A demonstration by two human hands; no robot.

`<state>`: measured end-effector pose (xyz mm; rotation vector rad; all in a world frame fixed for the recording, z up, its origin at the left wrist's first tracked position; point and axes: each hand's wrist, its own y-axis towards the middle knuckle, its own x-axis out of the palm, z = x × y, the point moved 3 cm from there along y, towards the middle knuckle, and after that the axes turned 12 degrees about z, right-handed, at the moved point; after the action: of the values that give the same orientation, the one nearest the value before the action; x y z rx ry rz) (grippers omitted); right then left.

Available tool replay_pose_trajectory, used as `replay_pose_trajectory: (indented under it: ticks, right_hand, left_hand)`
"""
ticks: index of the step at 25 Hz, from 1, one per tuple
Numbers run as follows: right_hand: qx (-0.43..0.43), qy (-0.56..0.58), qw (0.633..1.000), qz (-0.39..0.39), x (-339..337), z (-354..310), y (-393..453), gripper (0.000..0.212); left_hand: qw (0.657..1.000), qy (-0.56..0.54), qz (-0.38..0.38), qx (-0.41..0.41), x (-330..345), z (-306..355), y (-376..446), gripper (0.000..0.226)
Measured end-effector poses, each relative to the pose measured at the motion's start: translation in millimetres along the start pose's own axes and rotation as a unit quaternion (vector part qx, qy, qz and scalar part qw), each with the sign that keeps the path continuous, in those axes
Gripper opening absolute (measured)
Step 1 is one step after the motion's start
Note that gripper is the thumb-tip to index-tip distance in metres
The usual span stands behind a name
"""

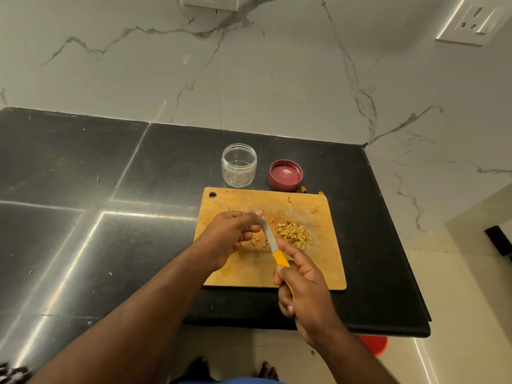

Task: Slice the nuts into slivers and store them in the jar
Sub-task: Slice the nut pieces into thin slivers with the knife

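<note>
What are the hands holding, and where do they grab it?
The right hand grips the knife by its yellow handle. The left hand pinches its blade near the tip.

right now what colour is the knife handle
Yellow: the knife handle, gripped by the right hand, shows best in the head view.

The nut slivers, pale yellow-brown and short, are heaped in a loose pile right of centre on the wooden cutting board, with a smaller scatter just to the left of the pile and a few stray pieces near the far right corner. The clear jar is stood upright, uncapped and empty, on the black countertop just beyond the board's far edge. Its maroon lid is laid inner side up just to the right of it.
</note>
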<state>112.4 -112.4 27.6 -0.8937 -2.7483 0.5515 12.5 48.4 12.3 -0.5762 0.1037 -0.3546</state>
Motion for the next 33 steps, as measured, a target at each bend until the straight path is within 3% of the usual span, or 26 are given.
replay_pose_trajectory:
  ticks: [5, 6, 8, 11, 13, 18, 22, 27, 33]
  right_hand:
    - [-0.012, 0.008, 1.0, 0.007, 3.4, -0.2, -0.8, 0.051]
    - [-0.014, 0.008, 1.0, 0.011, 1.9, -0.1, -0.7, 0.051]
    - [-0.013, -0.007, 1.0, 0.017, -1.8, 1.8, 1.0, 0.05]
    - [-0.006, -0.037, 0.999, 0.024, -5.0, 7.6, 3.9, 0.05]
    - [-0.002, -0.048, 0.999, 0.025, -4.5, 10.1, 4.7, 0.051]
    - [-0.004, -0.061, 0.998, 0.017, 0.5, 9.7, 5.3, 0.049]
    - [-0.011, -0.074, 0.997, 0.017, 0.0, 9.5, 5.4, 0.05]
    - [-0.015, -0.084, 0.996, 0.023, -3.3, 11.1, 6.7, 0.05]
    - [-0.018, -0.09, 0.996, 0.014, 0.3, 13.5, 8.9, 0.05]
  left_hand:
    - [0.997, -0.065, 0.047, -0.023, -9.6, 3.1, -0.6, 0.02]
    - [0.996, -0.037, 0.078, 0.0, -15.7, 4.9, 2.5, 0.018]
    - [0.976, 0.123, 0.149, 0.1, -32.3, 9.8, 11.8, 0.015]
    - [0.901, 0.337, 0.192, 0.197, -54.4, 13.9, 23.1, 0.017]
    - [0.875, 0.403, 0.183, 0.196, -61.5, 18.0, 28.0, 0.019]
    - [0.855, 0.477, 0.148, 0.137, -60.5, 22.7, 43.8, 0.032]
    - [0.866, 0.465, 0.159, 0.093, -65.1, 23.4, 51.9, 0.044]
    - [0.846, 0.499, 0.148, 0.114, -63.6, 22.0, 55.1, 0.039]
    - [0.904, 0.391, 0.174, 0.014, -75.0, 17.3, 54.8, 0.052]
